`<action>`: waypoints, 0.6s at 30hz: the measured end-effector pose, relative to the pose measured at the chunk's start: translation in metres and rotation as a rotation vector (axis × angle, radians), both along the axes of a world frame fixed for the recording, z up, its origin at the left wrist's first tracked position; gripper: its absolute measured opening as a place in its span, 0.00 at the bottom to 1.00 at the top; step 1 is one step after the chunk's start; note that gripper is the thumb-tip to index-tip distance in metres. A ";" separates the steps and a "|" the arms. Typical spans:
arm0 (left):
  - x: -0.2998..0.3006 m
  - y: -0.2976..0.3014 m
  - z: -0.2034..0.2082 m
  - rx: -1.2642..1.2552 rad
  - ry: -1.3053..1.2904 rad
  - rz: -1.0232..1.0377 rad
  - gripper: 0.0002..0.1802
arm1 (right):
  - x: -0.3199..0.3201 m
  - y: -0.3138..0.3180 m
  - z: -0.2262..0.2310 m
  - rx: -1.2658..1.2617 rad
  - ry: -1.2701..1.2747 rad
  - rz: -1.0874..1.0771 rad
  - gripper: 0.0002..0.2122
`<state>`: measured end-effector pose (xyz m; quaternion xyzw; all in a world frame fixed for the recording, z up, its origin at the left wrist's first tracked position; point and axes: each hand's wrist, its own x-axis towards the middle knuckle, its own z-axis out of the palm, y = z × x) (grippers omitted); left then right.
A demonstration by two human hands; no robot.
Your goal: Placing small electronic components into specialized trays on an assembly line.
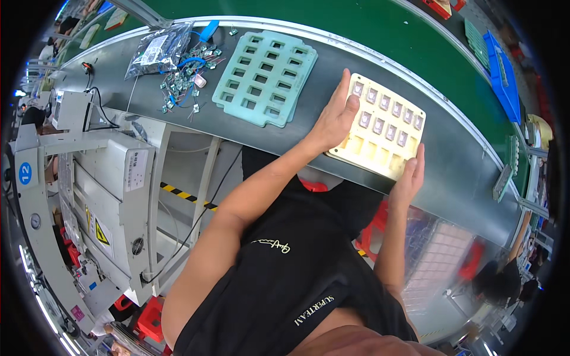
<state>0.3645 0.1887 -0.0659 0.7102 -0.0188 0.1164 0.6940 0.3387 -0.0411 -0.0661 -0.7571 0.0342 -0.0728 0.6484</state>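
A pale yellow tray (359, 134) with rows of square pockets is held between my two hands at the front edge of the grey bench. Small pinkish parts (378, 126) fill the far rows of pockets, while the pockets nearest me hold none. My left hand (336, 116) grips the tray's left side, thumb and fingers against its edge. At the near right corner, my right hand (408, 180) is closed on the tray's other side. Left of it a green tray (260, 78) with square holes lies flat on the bench.
A heap of small circuit boards with wires (185, 82) lies on the bench's left, beside a silvery plastic bag (159, 52). Beyond the bench runs a green conveyor belt (285, 13). A white machine (113, 196) stands at my left. A blue tray (503, 77) sits far right.
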 end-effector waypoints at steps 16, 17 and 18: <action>-0.088 0.125 0.023 0.503 -0.289 0.546 0.23 | 0.170 0.034 0.110 -0.620 -0.250 0.334 0.16; -0.101 0.140 0.011 0.516 -0.289 0.670 0.22 | 0.194 0.068 0.117 -0.686 -0.252 0.449 0.16; -0.117 0.153 0.000 0.530 -0.244 0.767 0.22 | 0.223 0.100 0.118 -0.789 -0.297 0.545 0.16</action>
